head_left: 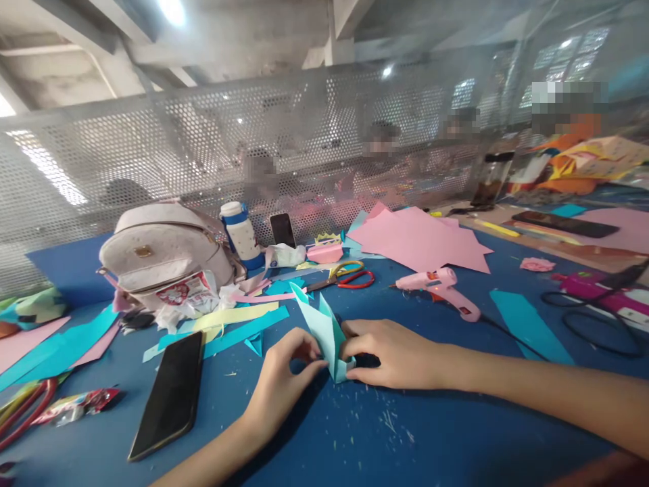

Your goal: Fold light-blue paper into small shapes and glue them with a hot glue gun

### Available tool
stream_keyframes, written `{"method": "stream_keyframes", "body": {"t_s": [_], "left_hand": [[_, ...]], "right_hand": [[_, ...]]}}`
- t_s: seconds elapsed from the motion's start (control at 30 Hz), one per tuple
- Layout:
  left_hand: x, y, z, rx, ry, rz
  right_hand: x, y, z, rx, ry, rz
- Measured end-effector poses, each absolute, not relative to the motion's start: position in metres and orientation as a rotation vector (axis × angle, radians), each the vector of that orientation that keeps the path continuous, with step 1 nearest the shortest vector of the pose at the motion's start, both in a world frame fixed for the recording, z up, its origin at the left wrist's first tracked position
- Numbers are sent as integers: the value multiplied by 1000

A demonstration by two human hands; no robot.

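Between my hands a light-blue folded paper piece (324, 329) stands on the blue table, its pointed flaps rising upward. My left hand (293, 362) pinches its lower left side with thumb and fingertips. From the other side my right hand (388, 353) grips the lower right part, where a small folded flap shows by the thumb. Some fingertips are hidden behind the paper. Just beyond it lie scissors (349, 276) with red and yellow handles. A pink glue gun (442, 289) rests to the right of the paper, its cord trailing right.
A black phone (170, 392) lies left of my hands. Behind are a pale backpack (159, 247), a bottle (241, 233) and pink sheets (418, 237). Blue strips (530, 325) lie around, and a purple power strip (603, 297) is at right. A perforated screen (304, 135) spans the back.
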State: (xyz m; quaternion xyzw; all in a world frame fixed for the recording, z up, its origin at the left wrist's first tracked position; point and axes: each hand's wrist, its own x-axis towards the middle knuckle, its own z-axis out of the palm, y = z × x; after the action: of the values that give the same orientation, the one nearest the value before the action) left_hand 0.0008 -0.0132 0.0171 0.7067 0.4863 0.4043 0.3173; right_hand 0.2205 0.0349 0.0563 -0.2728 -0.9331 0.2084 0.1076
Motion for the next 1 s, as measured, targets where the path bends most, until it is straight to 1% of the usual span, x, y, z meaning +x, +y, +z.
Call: {"method": "stream_keyframes", "body": {"t_s": [0.23, 0.47, 0.73, 1.0], "left_hand": [[0, -15, 19, 1793, 1202, 993], [-3, -13, 20, 1822, 1180, 974], [-7, -14, 16, 2070, 1150, 947], [-6, -13, 14, 2226, 1071, 970]], "right_hand": [[216, 32, 55, -763, -2785, 540], [212, 33, 53, -721, -2791, 593], [211, 33, 48, -748, -2795, 494], [210, 34, 43, -638, -2747, 605]]}}
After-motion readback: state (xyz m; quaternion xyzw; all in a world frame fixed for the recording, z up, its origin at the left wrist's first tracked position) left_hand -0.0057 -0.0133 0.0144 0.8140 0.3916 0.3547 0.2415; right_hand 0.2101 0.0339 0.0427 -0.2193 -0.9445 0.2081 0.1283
